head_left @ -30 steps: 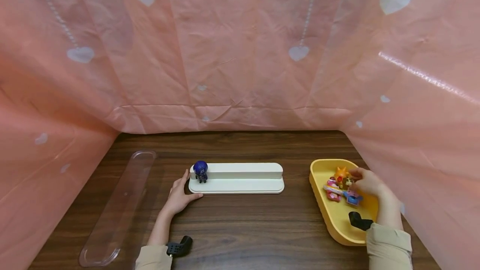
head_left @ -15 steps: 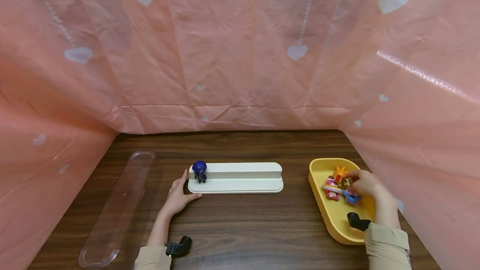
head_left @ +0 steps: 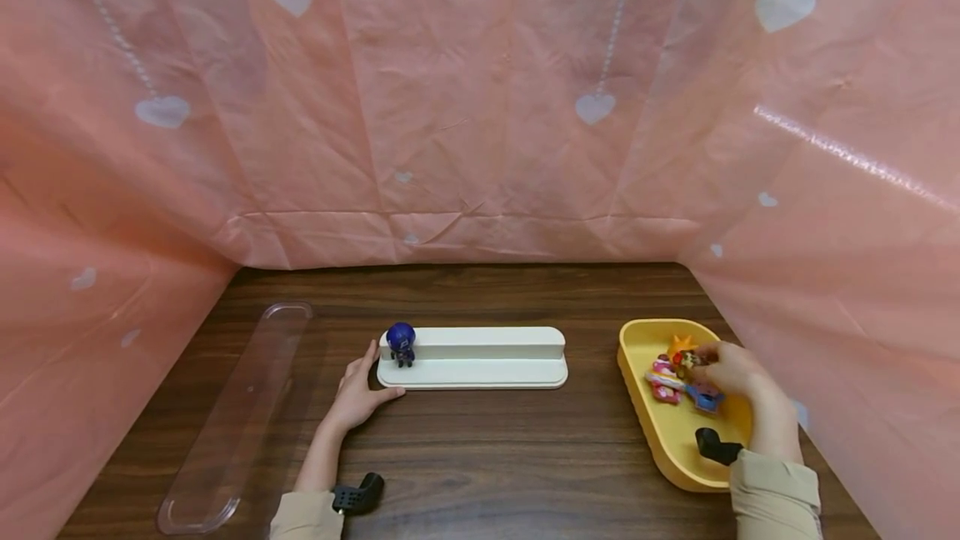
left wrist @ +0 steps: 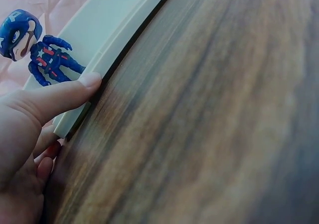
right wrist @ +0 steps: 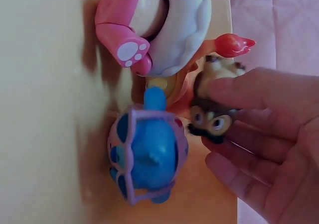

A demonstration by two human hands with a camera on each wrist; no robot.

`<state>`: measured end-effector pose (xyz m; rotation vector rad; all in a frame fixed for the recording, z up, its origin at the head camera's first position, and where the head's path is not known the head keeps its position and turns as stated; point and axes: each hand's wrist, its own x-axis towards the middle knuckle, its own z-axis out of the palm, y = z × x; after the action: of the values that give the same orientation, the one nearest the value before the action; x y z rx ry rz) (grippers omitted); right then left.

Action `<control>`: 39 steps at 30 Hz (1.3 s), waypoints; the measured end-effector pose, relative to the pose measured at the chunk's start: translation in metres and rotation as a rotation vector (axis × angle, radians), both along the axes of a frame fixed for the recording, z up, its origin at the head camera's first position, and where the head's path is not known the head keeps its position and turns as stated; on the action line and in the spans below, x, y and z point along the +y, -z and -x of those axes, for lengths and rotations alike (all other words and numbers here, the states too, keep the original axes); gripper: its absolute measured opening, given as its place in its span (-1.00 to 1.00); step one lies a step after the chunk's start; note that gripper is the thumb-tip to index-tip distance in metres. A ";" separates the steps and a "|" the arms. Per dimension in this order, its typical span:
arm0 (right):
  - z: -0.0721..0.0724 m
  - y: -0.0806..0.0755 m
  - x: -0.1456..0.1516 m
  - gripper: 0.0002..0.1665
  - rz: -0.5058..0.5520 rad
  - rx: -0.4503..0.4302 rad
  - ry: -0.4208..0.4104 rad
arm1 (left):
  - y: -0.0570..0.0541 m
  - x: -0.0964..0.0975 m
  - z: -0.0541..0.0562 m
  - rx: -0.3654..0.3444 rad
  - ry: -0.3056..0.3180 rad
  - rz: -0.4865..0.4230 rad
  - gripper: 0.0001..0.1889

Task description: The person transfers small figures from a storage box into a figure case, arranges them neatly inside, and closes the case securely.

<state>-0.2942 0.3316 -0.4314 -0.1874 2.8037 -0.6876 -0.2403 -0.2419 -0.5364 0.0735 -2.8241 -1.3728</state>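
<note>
My left hand (head_left: 356, 400) holds the left end of a long white stepped display stand (head_left: 487, 369), thumb on its front edge. On the stand's lower step, at the left, stands a blue superhero figurine (left wrist: 47, 55) with a large helmeted head. Over the yellow tray (head_left: 648, 432) at the right, my right hand (head_left: 738, 373) pinches a small brown-and-cream animal figurine (right wrist: 217, 117) with big eyes. Close to it lie a blue figurine (right wrist: 154, 154) with pink sunglasses, a pink figurine (right wrist: 117, 10) with a white ring, and an orange spiky one (head_left: 682, 343), partly covered.
A long clear plastic cover (head_left: 243, 407) lies on the dark wooden table (head_left: 495, 457) at the left. Pink cloth (head_left: 480, 148) with white hearts rises behind the table and along both sides.
The brown figurine has shifted slightly left in my right fingers, covering more of the orange one. My left hand and the stand have stayed in place.
</note>
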 end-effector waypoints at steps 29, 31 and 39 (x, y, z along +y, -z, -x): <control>-0.010 -0.004 0.001 -0.36 0.124 0.110 0.095 | -0.002 -0.001 0.000 -0.008 0.004 0.015 0.15; -0.011 -0.004 0.001 -0.36 0.127 0.127 0.093 | -0.002 -0.001 -0.001 -0.008 0.004 0.017 0.15; -0.010 -0.006 0.001 -0.33 0.154 0.180 0.086 | -0.001 0.001 -0.001 0.004 -0.003 0.010 0.15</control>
<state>-0.2840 0.3322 -0.4256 -0.1652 2.9430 -0.9525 -0.2391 -0.2407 -0.5354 0.0742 -2.8263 -1.3565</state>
